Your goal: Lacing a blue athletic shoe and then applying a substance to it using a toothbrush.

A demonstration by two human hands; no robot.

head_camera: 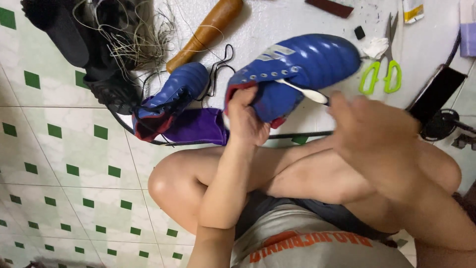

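Note:
My left hand (246, 118) grips the heel opening of a blue football shoe (297, 69) and holds it up over my crossed legs. My right hand (369, 134) holds a thin white brush (302, 91) whose tip lies against the shoe's side. A second blue shoe (171, 97) lies to the left on the floor, on a purple cloth (198, 126), with a black lace (220, 62) beside it.
Green-handled scissors (382, 74) and a white rag (374, 47) lie right of the held shoe. A wooden handle (206, 32) lies at the top. A dark shoe with a tangle of thread (106, 44) sits top left. A black phone (439, 94) lies at the right.

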